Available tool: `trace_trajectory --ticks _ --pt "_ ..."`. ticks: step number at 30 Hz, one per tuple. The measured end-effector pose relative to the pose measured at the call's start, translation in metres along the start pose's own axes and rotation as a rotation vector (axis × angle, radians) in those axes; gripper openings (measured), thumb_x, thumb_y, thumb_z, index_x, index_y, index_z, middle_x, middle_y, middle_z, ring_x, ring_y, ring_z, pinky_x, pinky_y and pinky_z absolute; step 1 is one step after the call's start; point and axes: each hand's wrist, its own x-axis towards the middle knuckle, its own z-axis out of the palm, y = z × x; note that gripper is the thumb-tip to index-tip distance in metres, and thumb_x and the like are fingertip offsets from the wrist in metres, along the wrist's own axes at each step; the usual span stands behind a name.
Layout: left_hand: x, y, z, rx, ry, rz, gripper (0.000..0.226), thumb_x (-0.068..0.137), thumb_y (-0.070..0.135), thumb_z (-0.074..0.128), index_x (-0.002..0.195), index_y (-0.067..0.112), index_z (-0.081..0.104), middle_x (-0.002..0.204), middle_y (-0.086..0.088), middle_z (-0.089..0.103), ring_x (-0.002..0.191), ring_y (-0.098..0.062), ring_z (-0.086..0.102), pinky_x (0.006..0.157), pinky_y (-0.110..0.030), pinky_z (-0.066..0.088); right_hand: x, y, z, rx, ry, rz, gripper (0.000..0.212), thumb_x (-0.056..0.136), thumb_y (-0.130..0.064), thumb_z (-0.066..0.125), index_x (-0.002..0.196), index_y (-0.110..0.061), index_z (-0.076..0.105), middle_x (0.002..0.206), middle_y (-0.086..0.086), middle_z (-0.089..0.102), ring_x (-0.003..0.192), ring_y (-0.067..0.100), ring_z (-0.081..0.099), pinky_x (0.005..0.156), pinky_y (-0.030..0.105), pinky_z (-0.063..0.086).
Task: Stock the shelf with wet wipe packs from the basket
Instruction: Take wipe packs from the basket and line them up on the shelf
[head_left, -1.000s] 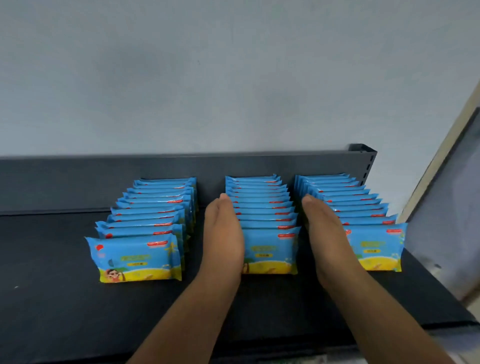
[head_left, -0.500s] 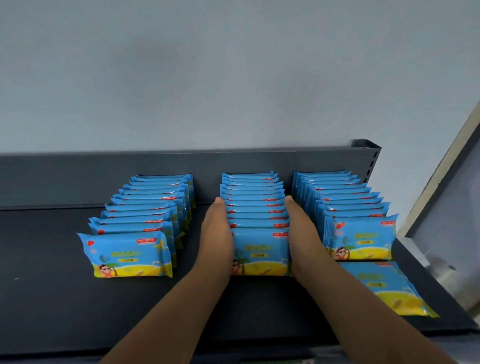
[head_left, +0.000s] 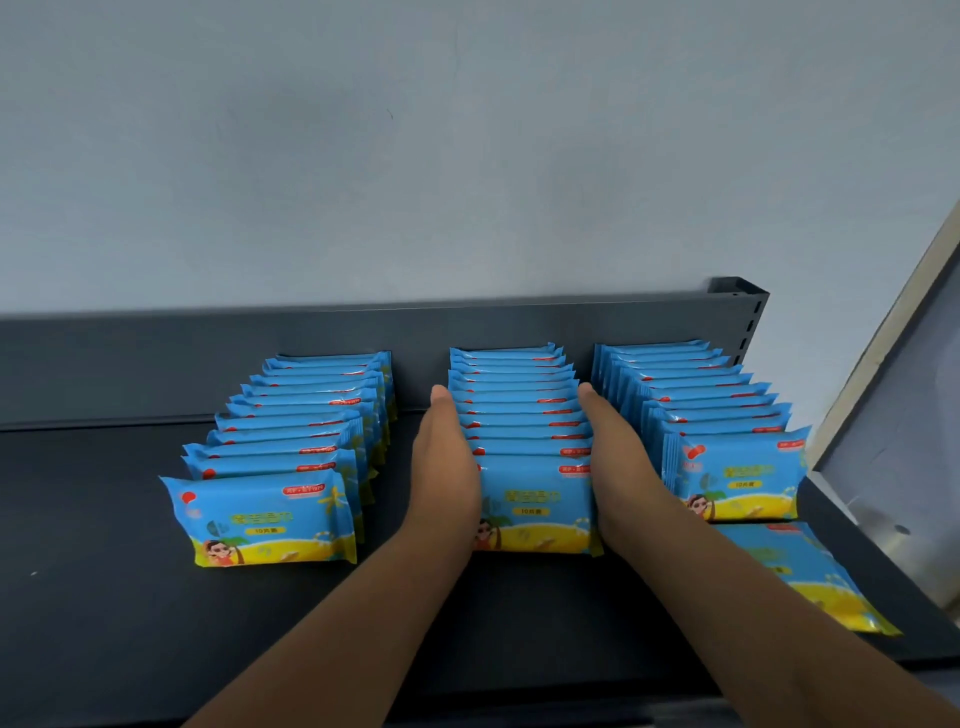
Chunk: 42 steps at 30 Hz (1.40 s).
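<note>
**Middle row squared between two flat hands; one pack lies loose at the right**

The middle row of wet wipe packs (head_left: 524, 415) stands on edge on the shelf (head_left: 104, 571). Its long axis runs straight back from the person to the shelf's back panel (head_left: 156, 353). The left hand (head_left: 447, 467) lies flat along the row's left side and the right hand (head_left: 618, 467) along its right side. The fingers are straight and together, pointing at the back panel. Neither hand curls round a pack; they press the row between them.

The left row (head_left: 311, 415) stands well clear of the left hand and fans askew. The right row (head_left: 696, 395) stands just beside the right hand.

One flat pack (head_left: 810, 577) lies face up in front of the right row, partly under the right forearm. Its long axis slants toward the shelf's front right corner. It lies to the right of the right hand and closer to the person, so the right hand is the nearer one. Standing it up at the front of the right row looks like the likely next step, with a draw back and outward. The basket is not in view.

Each pack front is blue over a yellow beach, with a cartoon child in sunglasses and a palm tree. A yellow tag reads "10" followed by two characters. The red label at the top right and the yellow title are too small to read.
</note>
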Motion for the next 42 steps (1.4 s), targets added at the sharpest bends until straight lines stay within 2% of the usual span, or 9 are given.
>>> trace_trajectory --ticks 6,10,14,20,24,30,33,37,42 --pt "-0.011 -0.002 -0.007 0.148 -0.025 0.219 0.041 0.106 0.055 0.037 0.111 0.032 0.071 0.105 0.005 0.079 0.100 -0.017 0.075 0.096 -0.048 0.058 0.001 -0.002 -0.003 -0.141 0.100 -0.074 0.035 0.106 -0.043 0.043 0.090 -0.023 0.068 0.066 0.000 0.074 0.054 0.011 0.070 0.042 0.021 0.051" --pt "-0.011 -0.005 -0.015 0.890 -0.021 0.668 0.062 0.104 0.059 0.029 0.157 0.029 0.036 0.159 0.011 0.041 0.147 -0.010 0.037 0.124 -0.042 0.032 -0.008 0.007 -0.016 -0.595 0.099 -0.478 0.027 0.108 -0.042 0.039 0.114 -0.032 0.064 0.114 -0.020 0.067 0.111 -0.004 0.061 0.090 0.008 0.044" --pt "-0.014 0.006 -0.018 1.442 0.055 0.943 0.082 0.100 0.065 0.013 0.162 0.014 0.027 0.170 -0.004 0.022 0.158 -0.025 0.016 0.127 -0.040 0.016 -0.014 0.005 -0.022 -1.023 0.074 -0.698 0.057 0.104 -0.049 0.034 0.155 -0.023 0.036 0.156 -0.007 0.043 0.143 0.011 0.039 0.117 0.030 0.032" --pt "-0.035 0.016 -0.019 1.557 0.091 1.189 0.074 0.106 0.058 0.021 0.156 0.007 0.040 0.165 -0.012 0.035 0.156 -0.031 0.023 0.123 -0.052 0.028 -0.039 -0.003 -0.044 -1.197 0.022 -0.942 0.062 0.105 -0.053 0.028 0.159 -0.023 0.030 0.164 -0.014 0.028 0.153 -0.003 0.012 0.122 0.017 0.012" --pt "-0.061 0.000 0.000 1.492 -0.065 1.320 0.066 0.107 0.053 0.033 0.150 0.005 0.049 0.165 -0.014 0.034 0.157 -0.033 0.022 0.121 -0.051 0.032 -0.053 -0.011 -0.097 -1.424 0.107 -1.053 0.062 0.105 -0.047 0.031 0.158 -0.015 0.033 0.165 -0.002 0.030 0.157 0.012 0.013 0.123 0.039 0.025" --pt "-0.096 -0.047 0.041 1.464 -0.412 1.367 0.051 0.106 0.045 0.042 0.132 0.009 0.067 0.155 -0.013 0.050 0.153 -0.031 0.030 0.118 -0.046 0.038 -0.061 -0.005 -0.178 -1.380 0.271 -1.004 0.058 0.101 -0.038 0.043 0.147 -0.003 0.050 0.154 0.011 0.047 0.153 0.027 0.029 0.117 0.054 0.036" --pt "-0.101 -0.069 0.049 1.363 -0.505 1.242 0.034 0.103 0.042 0.049 0.100 0.016 0.071 0.116 -0.004 0.066 0.116 -0.026 0.057 0.094 -0.040 0.051 -0.058 0.008 -0.210 -1.390 0.376 -0.873 0.054 0.099 -0.040 0.047 0.135 -0.003 0.062 0.141 0.014 0.056 0.146 0.035 0.039 0.110 0.057 0.042" --pt "-0.099 -0.080 0.057 1.524 -0.390 1.032 0.035 0.096 0.056 0.045 0.086 0.025 0.058 0.082 0.005 0.054 0.077 -0.018 0.053 0.063 -0.036 0.050 -0.051 0.019 -0.232 -1.449 0.423 -0.633 0.062 0.095 -0.060 0.037 0.105 -0.016 0.079 0.124 0.010 0.063 0.134 0.034 0.049 0.100 0.050 0.050" --pt "-0.104 -0.077 0.065 1.542 -0.427 0.839 0.035 0.094 0.060 0.046 0.097 0.027 0.056 0.093 0.006 0.055 0.090 -0.017 0.050 0.077 -0.034 0.048 -0.047 0.023 -0.237 -1.484 0.305 -0.575 0.064 0.088 -0.071 0.039 0.090 -0.023 0.081 0.108 -0.002 0.064 0.112 0.021 0.056 0.090 0.039 0.051"
